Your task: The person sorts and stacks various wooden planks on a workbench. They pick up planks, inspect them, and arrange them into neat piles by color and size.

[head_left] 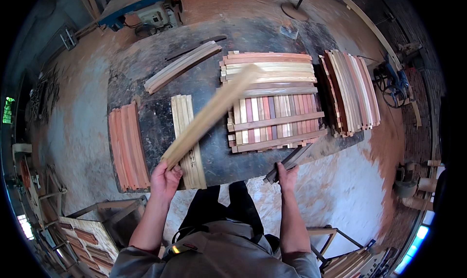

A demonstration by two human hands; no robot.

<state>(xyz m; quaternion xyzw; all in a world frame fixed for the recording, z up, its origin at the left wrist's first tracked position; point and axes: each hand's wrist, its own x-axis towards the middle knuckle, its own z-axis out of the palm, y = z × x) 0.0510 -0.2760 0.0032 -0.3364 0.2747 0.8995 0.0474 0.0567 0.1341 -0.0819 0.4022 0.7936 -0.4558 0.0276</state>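
Observation:
My left hand (166,181) is closed around the near end of a pale wooden strip (209,115). The strip slants up and to the right above the table, its far end blurred over a stack of mixed-colour strips (272,115). Beneath it lies a bundle of pale strips (196,166) with pencil-like marks. At the table's near edge my right hand (287,176) grips the end of some dark wooden strips (293,160), which run toward the stack's lower right corner. How many dark strips it holds is hard to make out.
Reddish strips (129,147) lie at the dark table's (214,156) left. Pale lengths (184,66) rest at the back, and another upright row (351,91) stands at the right. A blue-topped machine (138,6) is beyond; a wooden crate (97,229) stands at lower left.

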